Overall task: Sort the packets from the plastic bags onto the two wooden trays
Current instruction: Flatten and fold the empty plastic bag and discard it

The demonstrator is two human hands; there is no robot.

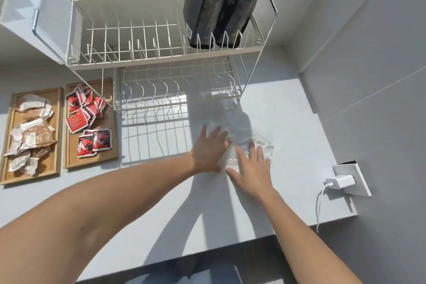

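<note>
Grey countertop [288, 110] fills the view, with a two-tier white wire dish rack [161, 53] at the back and a dark package [221, 2] standing in its upper tier. White charger [341, 181] plugged into a wall socket at the right.

Two wooden trays sit side by side at far left. Left tray [7, 157] holds a loose heap of brown-and-white packets [30, 131]. Right tray [108, 152] holds red-and-black packets [86, 120], touching and overlapping. The sort looks essentially done: no loose packets visible on the counter.

Clear plastic bag [262, 143] lies flat and crumpled on the counter, centre-right, well apart from the trays. It appears empty, though transparency and glare make that hard to confirm. A second bag cannot be made out separately.

Key relation: the bag is directly under and just ahead of both hands, its length running roughly from near-left to far-right, away from the person. Trays lie far off to the left, so the left arm is on the tray side.

Left hand [208, 150] is open, fingers spread, palm down, pressing on the bag's left edge; grips nothing. Right hand [253, 168] is also open and flat, fingers splayed, palm resting on the bag's near part; nothing pinched. Both hands are equally close to the bag, nearly touching each other.

Likely step: flattening or checking the emptied bag.
</note>
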